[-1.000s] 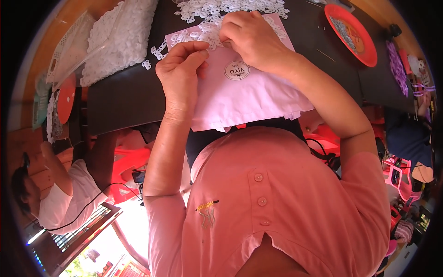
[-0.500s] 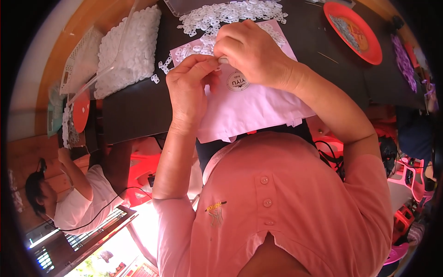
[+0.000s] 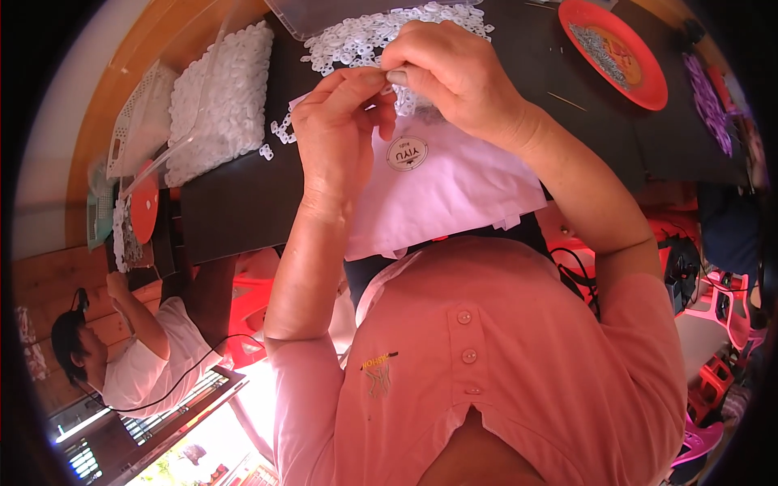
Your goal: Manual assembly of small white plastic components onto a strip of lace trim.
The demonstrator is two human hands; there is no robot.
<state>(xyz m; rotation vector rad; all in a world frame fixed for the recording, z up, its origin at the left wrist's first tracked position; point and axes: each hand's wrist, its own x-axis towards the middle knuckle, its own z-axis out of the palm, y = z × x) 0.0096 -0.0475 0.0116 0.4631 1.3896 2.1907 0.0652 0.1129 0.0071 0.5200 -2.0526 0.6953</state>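
Over a pink cloth with a round printed patch, my two hands meet at the fingertips. My left hand is closed in a pinch, thumb against forefinger. My right hand pinches at the same spot from the other side, its thumbnail facing me. Whatever sits between the fingertips is too small and covered to make out. Small white plastic pieces with holes show just below the fingers. A larger heap of such pieces lies behind my hands, partly hidden by them.
A bulging clear bag of white pieces stands at the left of the dark table. A red plate at the far right holds thin grey metal bits. Purple strands lie beyond it. A co-worker sits at the lower left.
My joined hands have moved a little farther from my body, still pinching together. The view has shifted slightly. At the lower left, the co-worker's arm has moved slightly.
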